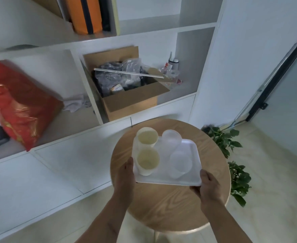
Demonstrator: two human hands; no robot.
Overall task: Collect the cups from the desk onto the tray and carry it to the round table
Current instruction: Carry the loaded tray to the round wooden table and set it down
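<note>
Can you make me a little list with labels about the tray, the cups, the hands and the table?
tray: white tray, held over the round wooden table; whether it touches the table cannot be told
cups: four, all upright on the tray
paper cups: two, far and near, on the tray's left side
clear cups: two, far and near, on the right side
left hand: grips the tray's left edge
right hand: grips the near right corner
beside table: green plant on the floor

light: soft, even daylight filling the room | shadows: faint ones lying under the tray [163, 179] between both grips | focus: slightly soft throughout | edges: shelving [144, 32] lines bowing outward, wide-angle
</note>
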